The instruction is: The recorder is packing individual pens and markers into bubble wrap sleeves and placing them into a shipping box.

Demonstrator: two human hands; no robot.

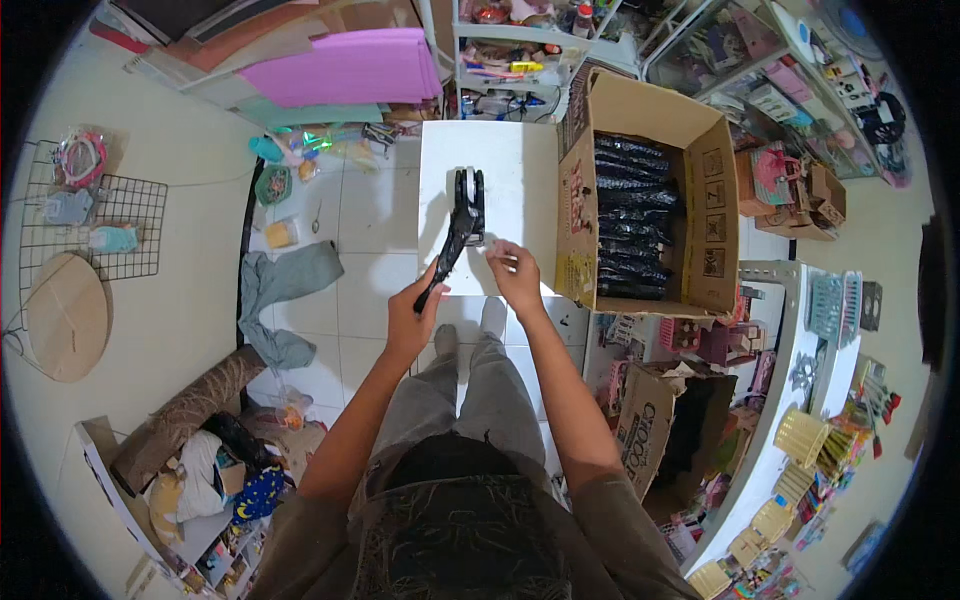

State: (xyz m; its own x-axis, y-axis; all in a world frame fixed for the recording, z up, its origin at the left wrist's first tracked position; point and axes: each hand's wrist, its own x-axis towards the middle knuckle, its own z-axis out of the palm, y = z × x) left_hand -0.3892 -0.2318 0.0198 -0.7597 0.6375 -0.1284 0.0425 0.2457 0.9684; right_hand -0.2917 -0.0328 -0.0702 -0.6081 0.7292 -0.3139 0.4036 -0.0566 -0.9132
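On a white table (514, 187) stands a black tape dispenser (469, 199). My left hand (412, 311) grips the lower end of a narrow black plastic-wrapped bundle (451, 251), whose upper end lies against the dispenser. My right hand (516, 276) is just right of the bundle, thumb and fingertips together; a small clear piece, perhaps tape, seems to be at the fingertips. To the right, an open cardboard box (652, 90) holds several black plastic-wrapped bundles (634, 217) in a row.
A second cardboard box (645, 427) with dark contents stands at the lower right. Grey-green cloth (289, 300) and small items lie on the tiled floor at the left. Shelves (517, 34) are behind the table, with pink sheets (352, 67) to their left.
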